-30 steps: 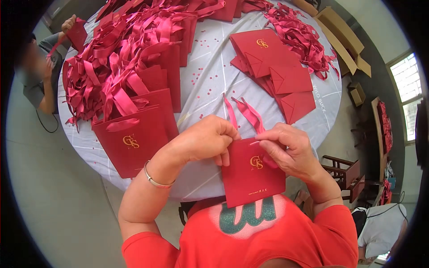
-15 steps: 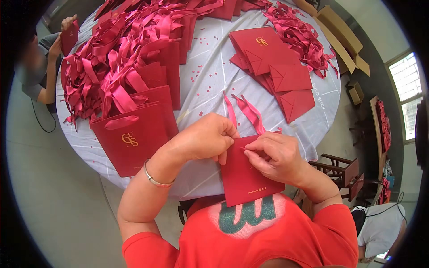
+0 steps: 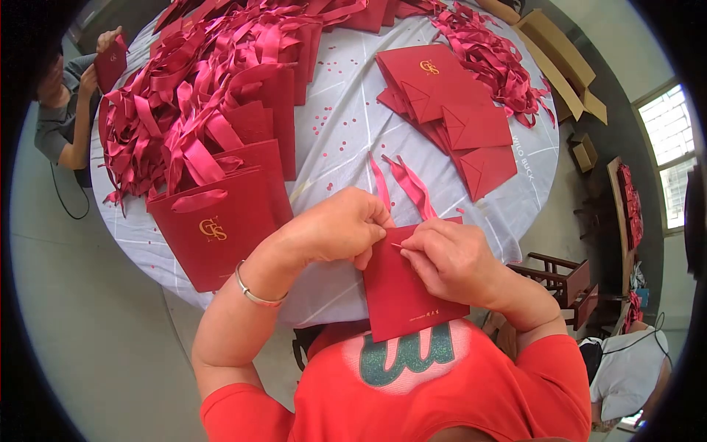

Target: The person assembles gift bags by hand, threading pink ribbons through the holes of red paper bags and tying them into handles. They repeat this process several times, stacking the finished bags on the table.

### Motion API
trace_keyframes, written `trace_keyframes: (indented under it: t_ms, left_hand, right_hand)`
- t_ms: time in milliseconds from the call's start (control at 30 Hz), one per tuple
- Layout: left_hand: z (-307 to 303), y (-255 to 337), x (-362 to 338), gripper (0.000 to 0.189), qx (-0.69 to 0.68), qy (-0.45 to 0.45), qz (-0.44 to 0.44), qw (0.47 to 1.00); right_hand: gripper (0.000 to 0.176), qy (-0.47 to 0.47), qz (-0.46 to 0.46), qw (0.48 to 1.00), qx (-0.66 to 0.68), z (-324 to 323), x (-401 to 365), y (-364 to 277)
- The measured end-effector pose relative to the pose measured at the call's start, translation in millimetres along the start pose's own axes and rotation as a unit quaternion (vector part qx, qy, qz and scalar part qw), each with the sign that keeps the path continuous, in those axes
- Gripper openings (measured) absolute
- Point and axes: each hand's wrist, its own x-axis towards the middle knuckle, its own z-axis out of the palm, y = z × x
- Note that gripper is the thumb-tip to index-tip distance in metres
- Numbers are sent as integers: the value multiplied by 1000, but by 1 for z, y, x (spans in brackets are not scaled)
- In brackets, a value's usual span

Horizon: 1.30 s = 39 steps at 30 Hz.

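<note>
A small red paper bag lies at the table's near edge against my red shirt, gold print near its bottom. My left hand, a bracelet on its wrist, pinches the bag's upper left corner. Over the upper right part of the bag, my right hand is closed, thumb and forefinger together on a thin pink ribbon end. Two loose pink ribbon lengths stretch away from the bag's top edge across the cloth.
Finished-looking red bags with pink handles crowd the left. Flat red bags and a ribbon heap lie at upper right. A person holds a bag at far left; a cardboard box stands beyond the table.
My right hand's fingers have drawn closer together around the ribbon end and shifted slightly. My left hand has stayed nearly in place. The person at far left has raised their head slightly.
</note>
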Motion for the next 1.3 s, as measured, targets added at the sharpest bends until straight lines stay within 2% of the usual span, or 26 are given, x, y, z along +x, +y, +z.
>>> trace_keyframes:
  t_ms: [67,133,267,467,533,667,733,800,867,900,967,1033,1300]
  left_hand:
    - [1,-1,1,13,-13,0,4,1000]
    - [1,1,0,13,-10,-7,-8,1000]
    - [2,5,-3,13,-9,-12,-9,1000]
    - [4,2,-1,13,-6,-1,-11,1000]
    - [5,3,-2,13,-7,2,-5,1000]
    - [5,7,-4,12,-1,-7,-15,1000]
    - [4,6,-5,17,-45,-15,2,999]
    - [0,9,-9,16,-52,-31,19,998]
    - [-2,11,-12,16,-60,-45,36,996]
    - [-3,11,-13,16,-69,-54,39,995]
    - [-3,12,-12,17,-77,-64,43,994]
    - [-1,10,-11,17,-121,-88,40,988]
    - [6,10,-9,16,-104,-104,22,989]
  right_hand:
    - [13,-7,-15,1000,-21,-3,0,-2]
    - [16,-71,-48,994,-69,-9,2,-4]
    - [13,-136,-51,984,-106,-14,7,-8]
    - [8,-193,1,973,-130,-19,24,-26]
    - [9,-231,-34,948,-217,-17,28,-35]
    - [11,-255,-57,916,-305,-15,28,-43]
    - [11,-205,-14,975,-83,-25,34,-24]
    - [10,-137,53,989,8,-33,37,-12]
    - [12,-67,117,987,89,-37,29,-1]
    - [12,-70,117,987,87,-39,23,2]
    - [7,-87,226,950,198,-43,13,5]
    - [6,-73,252,943,203,-43,9,5]
    - [8,-47,324,918,225,-51,7,-1]
